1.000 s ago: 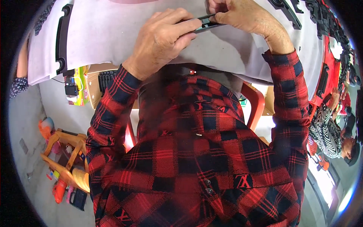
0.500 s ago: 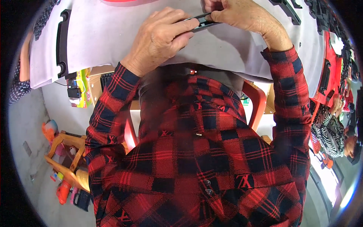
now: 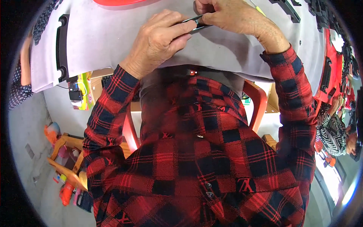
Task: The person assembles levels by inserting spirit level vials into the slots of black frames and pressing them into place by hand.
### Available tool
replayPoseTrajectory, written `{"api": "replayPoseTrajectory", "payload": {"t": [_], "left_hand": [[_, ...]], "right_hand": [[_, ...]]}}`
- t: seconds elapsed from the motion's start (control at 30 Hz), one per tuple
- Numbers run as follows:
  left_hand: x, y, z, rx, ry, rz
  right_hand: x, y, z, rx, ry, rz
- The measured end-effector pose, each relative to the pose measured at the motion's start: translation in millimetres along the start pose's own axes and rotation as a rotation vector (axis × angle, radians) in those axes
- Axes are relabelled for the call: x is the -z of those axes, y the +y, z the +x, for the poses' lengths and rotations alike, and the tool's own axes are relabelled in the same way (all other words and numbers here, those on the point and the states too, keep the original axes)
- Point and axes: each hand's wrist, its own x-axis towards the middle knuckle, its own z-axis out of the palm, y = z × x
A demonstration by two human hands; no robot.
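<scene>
1. The left hand (image 3: 155, 39) is closed in a pinch, thumb and forefinger gripping the left end of a black strip (image 3: 199, 27).
2. The right hand (image 3: 236, 19) is narrow too: its thumb presses the strip's right end, the other fingers curled beyond it, partly hidden.
3. The strip lies tilted between the hands, right end farther from the body, a pale inner part showing in its middle. A shadow on the cloth (image 3: 102, 34) suggests it is held up, though contact below cannot be ruled out.
4. The step in hand looks like close finger work on the strip; I judge the next move calls for a firm left pinch and small, careful pressure from the right thumb.
5. The cloth's near edge runs between the hands and the body, bowed by the lens. Bare cloth spreads left of the left hand and below the right, giving room to lower or turn the strip.
6. Leftward, that room ends at a black bar (image 3: 62, 45) near the cloth's side edge. Rightward, past the wrist, lie a tiny black bit (image 3: 300, 42) and, farther up, black pieces (image 3: 287, 11).
7. Farthest ahead, a red object (image 3: 117, 2), cut off by the view, limits reach at upper left.
</scene>
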Motion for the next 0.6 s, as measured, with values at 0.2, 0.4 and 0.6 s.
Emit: {"api": "replayPoseTrajectory", "payload": {"t": [0.2,0.4,0.6], "left_hand": [[-1,1,0,0.015,-0.003,-0.059],[1,0,0,0.019,-0.014,-0.092],[-1,0,4,0.012,-0.014,-0.125]], "right_hand": [[-7,6,6,-0.009,0.017,-0.013],[-1,1,5,-0.078,-0.054,0.029],[7,-1,5,-0.212,-0.177,0.159]]}}
